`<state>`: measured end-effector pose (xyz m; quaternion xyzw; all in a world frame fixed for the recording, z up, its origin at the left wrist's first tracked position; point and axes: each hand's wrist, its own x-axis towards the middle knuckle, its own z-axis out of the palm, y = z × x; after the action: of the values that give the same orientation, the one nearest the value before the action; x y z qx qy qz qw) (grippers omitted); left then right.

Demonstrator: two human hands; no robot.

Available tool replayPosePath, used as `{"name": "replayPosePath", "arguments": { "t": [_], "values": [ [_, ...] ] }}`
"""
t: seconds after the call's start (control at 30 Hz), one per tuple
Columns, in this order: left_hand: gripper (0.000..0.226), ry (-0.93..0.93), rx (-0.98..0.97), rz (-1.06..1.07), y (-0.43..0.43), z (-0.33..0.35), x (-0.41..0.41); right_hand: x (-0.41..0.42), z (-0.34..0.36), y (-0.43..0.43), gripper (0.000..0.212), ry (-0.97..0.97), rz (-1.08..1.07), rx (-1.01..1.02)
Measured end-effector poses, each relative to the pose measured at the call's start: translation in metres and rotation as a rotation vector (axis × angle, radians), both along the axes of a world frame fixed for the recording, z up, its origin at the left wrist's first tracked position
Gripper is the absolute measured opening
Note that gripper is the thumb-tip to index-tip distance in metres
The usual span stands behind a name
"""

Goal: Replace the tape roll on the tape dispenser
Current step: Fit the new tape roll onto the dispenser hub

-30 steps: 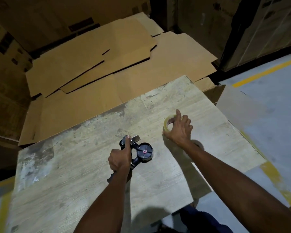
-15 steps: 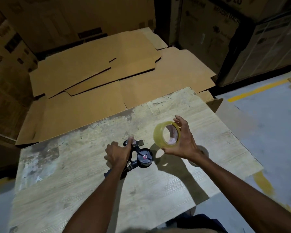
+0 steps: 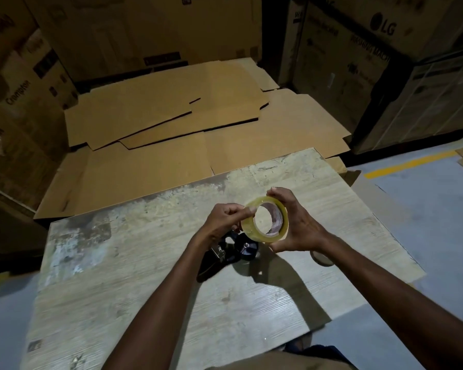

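Fingers (image 3: pixel 280 194) of your right hand (image 3: pixel 298 227) curled round the tape roll (image 3: pixel 247 231), thumb under, holding it upright above the table (image 3: pixel 145 276). Your left hand (image 3: pixel 223 222) pinched the roll's left rim. Tape dispenser (image 3: pixel 245 248) lay on the table just below the roll (partly hidden by your left wrist). Flattened cardboard (image 3: pixel 171 124) lay beyond.

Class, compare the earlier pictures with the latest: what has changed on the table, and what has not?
The right hand lifted the clear yellowish tape roll off the worn wooden table. The left hand let go of the black tape dispenser and now pinches the roll's rim. The dispenser stayed lying on the table.
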<state>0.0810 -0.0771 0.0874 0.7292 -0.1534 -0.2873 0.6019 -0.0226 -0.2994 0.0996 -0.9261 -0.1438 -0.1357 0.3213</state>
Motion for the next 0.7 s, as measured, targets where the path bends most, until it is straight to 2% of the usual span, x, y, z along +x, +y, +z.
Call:
{"name": "replayPosePath", "arguments": {
  "t": [0.1,0.23,0.33,0.4,0.53,0.7],
  "values": [
    [0.052,-0.016,-0.07,0.038,0.008,-0.001,-0.006,-0.002,0.002,0.002,0.12,0.018,0.016,-0.008],
    [0.051,0.042,-0.106,0.179,0.017,-0.004,-0.013,-0.009,-0.003,0.011,0.127,0.098,-0.146,0.113],
    [0.027,0.104,-0.147,0.218,0.019,-0.01,-0.021,-0.009,-0.005,0.025,0.133,0.208,-0.234,0.163],
    [0.021,0.119,-0.175,0.21,0.019,-0.013,-0.027,-0.005,-0.01,0.032,0.13,0.21,-0.264,0.132],
    [0.021,0.14,-0.192,0.157,0.023,-0.011,-0.034,-0.002,-0.011,0.032,0.113,0.158,-0.247,0.076],
    [0.026,0.119,-0.185,0.15,0.027,-0.011,-0.026,-0.003,-0.005,0.02,0.11,0.17,-0.109,0.037]
  ]
}}
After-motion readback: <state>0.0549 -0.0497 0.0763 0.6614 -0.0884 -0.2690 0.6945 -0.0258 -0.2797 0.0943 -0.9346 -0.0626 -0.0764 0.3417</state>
